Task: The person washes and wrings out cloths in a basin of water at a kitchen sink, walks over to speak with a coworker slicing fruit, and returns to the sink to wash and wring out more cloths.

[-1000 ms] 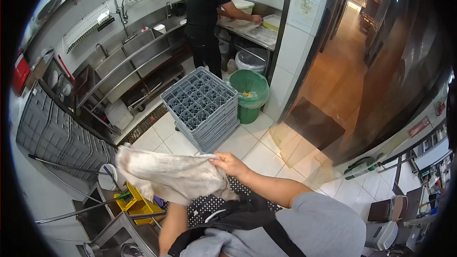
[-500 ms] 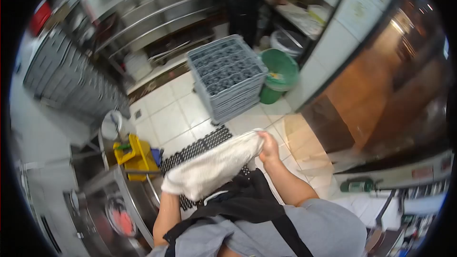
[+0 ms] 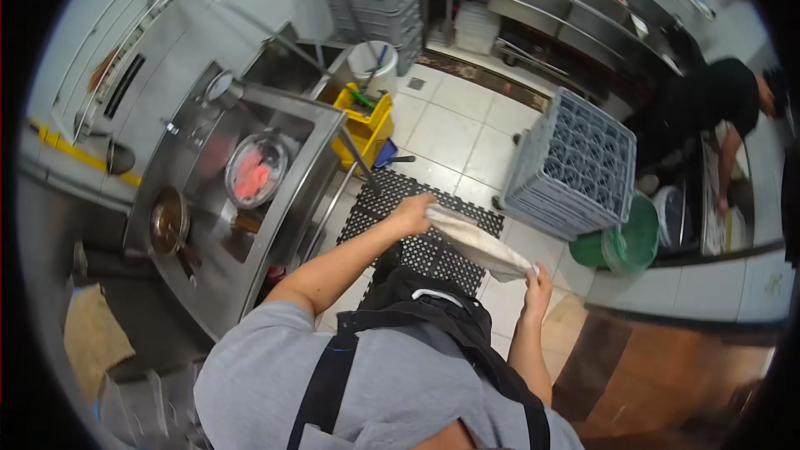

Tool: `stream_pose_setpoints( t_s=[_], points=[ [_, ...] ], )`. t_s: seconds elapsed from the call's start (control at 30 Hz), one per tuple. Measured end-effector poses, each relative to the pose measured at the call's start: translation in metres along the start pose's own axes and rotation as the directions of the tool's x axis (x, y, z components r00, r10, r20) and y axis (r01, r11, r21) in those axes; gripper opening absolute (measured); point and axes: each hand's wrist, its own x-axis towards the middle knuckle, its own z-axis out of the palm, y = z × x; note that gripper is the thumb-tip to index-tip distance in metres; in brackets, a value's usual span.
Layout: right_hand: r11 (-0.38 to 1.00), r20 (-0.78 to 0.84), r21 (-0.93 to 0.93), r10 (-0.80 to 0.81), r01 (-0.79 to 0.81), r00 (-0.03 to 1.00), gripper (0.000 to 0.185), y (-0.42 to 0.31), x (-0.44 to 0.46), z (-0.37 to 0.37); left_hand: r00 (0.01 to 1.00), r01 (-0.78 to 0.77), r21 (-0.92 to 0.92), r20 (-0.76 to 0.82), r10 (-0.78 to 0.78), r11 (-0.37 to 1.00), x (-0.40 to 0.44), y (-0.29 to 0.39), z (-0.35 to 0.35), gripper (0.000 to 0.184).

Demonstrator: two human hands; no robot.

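A whitish cloth [image 3: 477, 242] is stretched between my two hands in front of my black apron, above the floor mat. My left hand [image 3: 411, 215] is closed on one end of it. The other end is gripped by my right hand [image 3: 537, 287], near a corner. Between them the cloth hangs in a narrow, slightly sagging band. Underneath lies a black perforated floor mat [image 3: 367, 221]. The fingertips behind the cloth are partly hidden.
At left stands a steel sink counter [image 3: 308, 158] holding a metal bowl [image 3: 279, 168] with something pink in it. A yellow mop bucket [image 3: 379, 127], stacked grey glass racks [image 3: 550, 200] and a green bin [image 3: 637, 242] stand ahead. A co-worker [image 3: 708, 104] leans at the right.
My view has swung left, bringing the sink counter closer to the middle. The cloth, earlier spread broad and draped over my left hand, is now a narrower band held at both ends.
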Motion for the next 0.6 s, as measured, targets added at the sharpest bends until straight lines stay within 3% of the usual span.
stream_pose_setpoints(
  t_s=[0.03, 0.07, 0.13, 0.17, 0.2, 0.23, 0.27, 0.3, 0.33, 0.37, 0.4, 0.43, 0.47, 0.5, 0.53, 0.57, 0.6],
  points=[
    [0.997, 0.073, -0.032, -0.071, 0.073, 0.995, 0.022, -0.004, -0.005, -0.005, 0.994, -0.109, 0.112, 0.012, 0.108, 0.988, -0.004, -0.008, 0.006, 0.026],
    [0.997, 0.1, 0.071, -0.047, 0.04, 0.994, 0.022, -0.022, -0.013, -0.007, 0.978, -0.207, 0.228, 0.037, 0.204, 0.951, -0.007, -0.018, 0.009, 0.02],
    [0.984, 0.18, 0.174, -0.009, -0.023, 0.984, 0.021, -0.058, -0.022, -0.02, 0.989, -0.109, 0.223, 0.126, 0.083, 0.969, -0.017, 0.011, -0.036, 0.014],
    [0.985, 0.216, 0.168, 0.013, -0.05, 0.976, 0.02, -0.074, -0.025, -0.035, 0.975, -0.093, 0.086, 0.21, 0.073, 0.992, -0.019, 0.034, -0.072, 0.011],
    [0.959, 0.239, 0.28, -0.11, 0.04, 0.965, 0.023, -0.11, -0.033, -0.045, 0.95, -0.078, -0.06, 0.299, 0.092, 0.995, -0.015, 0.052, -0.109, 0.01],
    [0.909, 0.222, 0.396, -0.23, 0.128, 0.948, 0.025, -0.153, -0.039, -0.053, 0.94, -0.082, -0.385, 0.277, 0.2, 0.919, -0.009, 0.057, -0.138, 0.02],
    [0.812, 0.213, 0.56, -0.336, 0.167, 0.917, 0.042, -0.197, -0.046, -0.052, 0.925, -0.085, -0.669, 0.223, 0.309, 0.738, -0.004, 0.065, -0.157, 0.029],
    [0.638, 0.132, 0.739, -0.453, 0.217, 0.882, 0.063, -0.218, -0.044, -0.051, 0.914, -0.079, -0.677, 0.244, 0.325, 0.732, -0.004, 0.083, -0.164, 0.029],
    [0.5, 0.002, 0.86, -0.205, 0.103, 0.979, 0.078, -0.222, -0.04, -0.042, 0.922, 0.065, -0.924, 0.2, 0.331, 0.377, -0.001, 0.103, -0.167, 0.053],
    [0.409, 0.198, 0.913, -0.442, -0.001, 0.875, 0.081, -0.234, -0.028, -0.029, 0.927, 0.21, -0.977, 0.184, 0.328, -0.046, 0.007, 0.118, -0.164, 0.077],
    [0.448, 0.05, 0.892, 0.034, -0.06, 0.998, 0.073, -0.219, -0.036, -0.012, 0.84, 0.262, -0.959, 0.283, 0.463, 0.111, 0.01, 0.082, -0.125, 0.073],
    [0.449, 0.081, 0.877, 0.212, -0.171, 0.974, 0.063, -0.232, -0.053, 0.0, 0.746, 0.665, -0.701, 0.615, 0.255, -0.257, -0.005, 0.158, -0.144, 0.059],
    [0.434, 0.006, 0.896, 0.198, -0.093, 0.98, 0.063, -0.245, -0.048, -0.001, 0.756, 0.502, -0.862, 0.472, 0.454, 0.061, -0.004, 0.182, -0.129, 0.055],
    [0.343, 0.188, 0.933, -0.218, -0.105, 0.958, 0.061, -0.258, -0.042, -0.009, 0.705, 0.221, -0.962, 0.269, 0.656, 0.157, -0.018, 0.204, -0.118, 0.055],
    [0.299, 0.319, 0.94, -0.587, -0.166, 0.744, 0.059, -0.269, -0.043, -0.019, 0.615, 0.009, -0.999, 0.044, 0.787, 0.049, -0.029, 0.227, -0.127, 0.055],
    [0.311, 0.391, 0.916, -0.83, -0.251, 0.398, 0.057, -0.281, -0.054, -0.029, 0.513, -0.088, -0.986, -0.168, 0.842, -0.143, -0.039, 0.245, -0.133, 0.054],
    [0.362, 0.376, 0.872, -0.926, -0.328, -0.023, 0.055, -0.298, -0.064, -0.034, 0.424, -0.126, -0.936, -0.349, 0.835, -0.328, -0.044, 0.256, -0.145, 0.054]
  ],
)
